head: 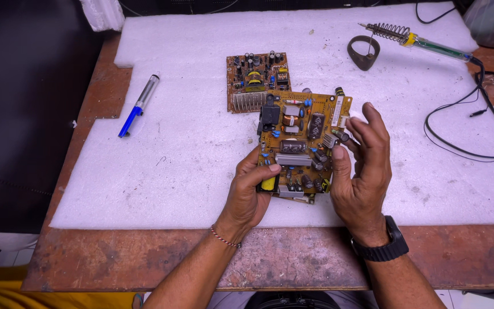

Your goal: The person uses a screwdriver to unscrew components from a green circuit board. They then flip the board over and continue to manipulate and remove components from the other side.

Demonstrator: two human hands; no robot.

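Left hand [250, 191] grips the near-left edge of a populated circuit board [301, 143], thumb pressed on top; right hand [361, 166], fingers loosely curled, touches its right edge. Smaller board [257, 81] lies beyond on white foam sheet [201, 143].

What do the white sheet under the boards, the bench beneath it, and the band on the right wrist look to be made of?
White sheet: looks like soft foam padding, matte and finely pebbled, with a cut notch at its left edge. Bench: probably wood or board, worn reddish-brown with pale scuffed patches. Wrist band below the right hand: seemingly black rubber or plastic, matte. The left hand grips the circuit board.
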